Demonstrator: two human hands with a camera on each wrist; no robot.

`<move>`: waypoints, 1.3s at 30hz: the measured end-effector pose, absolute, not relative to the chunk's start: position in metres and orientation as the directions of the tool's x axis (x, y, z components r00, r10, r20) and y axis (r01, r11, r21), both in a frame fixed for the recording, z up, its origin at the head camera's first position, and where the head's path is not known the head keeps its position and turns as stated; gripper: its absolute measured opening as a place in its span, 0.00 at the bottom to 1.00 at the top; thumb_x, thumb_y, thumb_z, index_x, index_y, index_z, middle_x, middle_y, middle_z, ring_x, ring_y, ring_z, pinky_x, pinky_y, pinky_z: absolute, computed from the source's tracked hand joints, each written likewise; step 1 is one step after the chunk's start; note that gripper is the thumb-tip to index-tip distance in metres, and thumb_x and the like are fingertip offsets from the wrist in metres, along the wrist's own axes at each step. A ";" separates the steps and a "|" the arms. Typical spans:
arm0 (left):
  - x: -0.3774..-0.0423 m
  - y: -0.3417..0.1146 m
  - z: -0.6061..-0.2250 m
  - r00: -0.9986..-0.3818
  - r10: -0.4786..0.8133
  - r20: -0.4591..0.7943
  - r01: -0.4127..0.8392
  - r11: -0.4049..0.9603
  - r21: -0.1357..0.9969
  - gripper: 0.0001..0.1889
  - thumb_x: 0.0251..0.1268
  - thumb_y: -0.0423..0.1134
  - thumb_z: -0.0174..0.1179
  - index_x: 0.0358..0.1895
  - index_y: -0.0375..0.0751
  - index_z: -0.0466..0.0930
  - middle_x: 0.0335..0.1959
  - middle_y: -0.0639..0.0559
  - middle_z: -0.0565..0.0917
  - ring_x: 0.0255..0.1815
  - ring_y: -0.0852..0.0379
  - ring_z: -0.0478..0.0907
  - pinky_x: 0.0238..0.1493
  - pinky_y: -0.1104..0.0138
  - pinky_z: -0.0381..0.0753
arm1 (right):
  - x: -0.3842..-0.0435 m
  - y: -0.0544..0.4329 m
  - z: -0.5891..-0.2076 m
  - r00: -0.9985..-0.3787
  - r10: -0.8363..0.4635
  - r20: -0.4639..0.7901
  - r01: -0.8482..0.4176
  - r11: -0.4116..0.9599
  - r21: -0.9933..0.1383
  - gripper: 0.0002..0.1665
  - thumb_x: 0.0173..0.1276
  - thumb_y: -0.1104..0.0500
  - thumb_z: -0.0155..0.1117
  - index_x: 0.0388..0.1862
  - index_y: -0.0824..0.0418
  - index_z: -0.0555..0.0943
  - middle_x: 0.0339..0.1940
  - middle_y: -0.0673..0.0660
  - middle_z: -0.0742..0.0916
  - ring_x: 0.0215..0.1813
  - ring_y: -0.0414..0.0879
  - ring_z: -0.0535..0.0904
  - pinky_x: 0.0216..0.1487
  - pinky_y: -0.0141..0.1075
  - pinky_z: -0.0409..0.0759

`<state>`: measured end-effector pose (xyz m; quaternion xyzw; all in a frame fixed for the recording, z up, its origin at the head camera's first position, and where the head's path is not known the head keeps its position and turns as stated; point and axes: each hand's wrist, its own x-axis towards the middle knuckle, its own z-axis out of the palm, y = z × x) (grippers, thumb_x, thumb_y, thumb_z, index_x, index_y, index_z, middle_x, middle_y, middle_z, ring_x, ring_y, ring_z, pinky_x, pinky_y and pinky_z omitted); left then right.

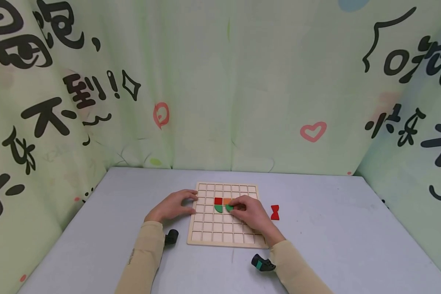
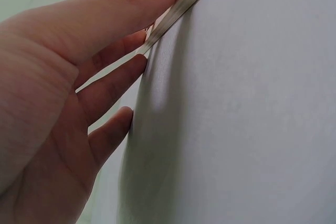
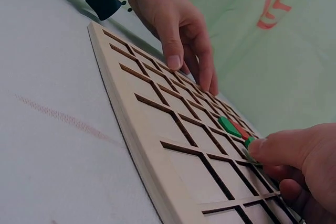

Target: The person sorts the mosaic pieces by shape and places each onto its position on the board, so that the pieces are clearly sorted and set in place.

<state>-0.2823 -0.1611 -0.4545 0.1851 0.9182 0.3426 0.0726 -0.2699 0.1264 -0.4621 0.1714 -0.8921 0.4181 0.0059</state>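
A wooden grid board (image 1: 207, 227) lies on the table. My left hand (image 1: 173, 205) rests at its left edge, thumb and fingertips spread apart and touching the rim. My right hand (image 1: 252, 212) is over the board and pinches a green rounded piece (image 1: 229, 208) between thumb and finger, at a grid square. Left of that piece a green quarter-circle (image 1: 218, 209) lies in its own square. Above the green pieces sit a red square (image 1: 218, 201) and an orange piece (image 1: 226, 201), the latter partly hidden by my right fingers. The right wrist view shows the pinched green piece (image 3: 249, 141) low over the grid.
Beside the board's right edge a red bow-tie shape (image 1: 275, 212) lies on the white table (image 1: 327, 232). Black wrist devices (image 1: 263, 263) are on both forearms. A pale green curtain (image 1: 264, 102) with black writing hangs behind and at both sides.
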 end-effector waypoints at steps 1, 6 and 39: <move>-0.282 -0.161 -0.454 -0.921 0.389 -0.007 0.289 0.698 0.655 0.21 0.58 0.39 0.70 0.55 0.40 0.81 0.68 0.50 0.72 0.72 0.46 0.63 0.72 0.54 0.64 | -0.270 0.126 -0.463 -0.938 -0.308 0.158 -0.319 0.592 -0.740 0.10 0.61 0.62 0.72 0.42 0.55 0.87 0.40 0.48 0.85 0.39 0.41 0.77 0.46 0.36 0.80; -0.282 -0.161 -0.454 -0.920 0.391 -0.005 0.291 0.693 0.660 0.21 0.58 0.39 0.70 0.55 0.40 0.81 0.68 0.50 0.72 0.72 0.46 0.63 0.72 0.54 0.63 | -0.272 0.125 -0.466 -0.924 -0.336 0.183 -0.359 0.593 -0.721 0.10 0.61 0.64 0.72 0.41 0.56 0.87 0.38 0.48 0.85 0.38 0.40 0.77 0.42 0.34 0.79; -0.281 -0.161 -0.455 -0.920 0.392 -0.006 0.291 0.693 0.660 0.21 0.58 0.39 0.71 0.55 0.40 0.81 0.68 0.50 0.72 0.72 0.47 0.63 0.72 0.55 0.64 | -0.269 0.121 -0.465 -0.914 -0.332 0.232 -0.398 0.634 -0.663 0.08 0.61 0.63 0.71 0.40 0.57 0.86 0.37 0.48 0.84 0.36 0.39 0.76 0.39 0.32 0.79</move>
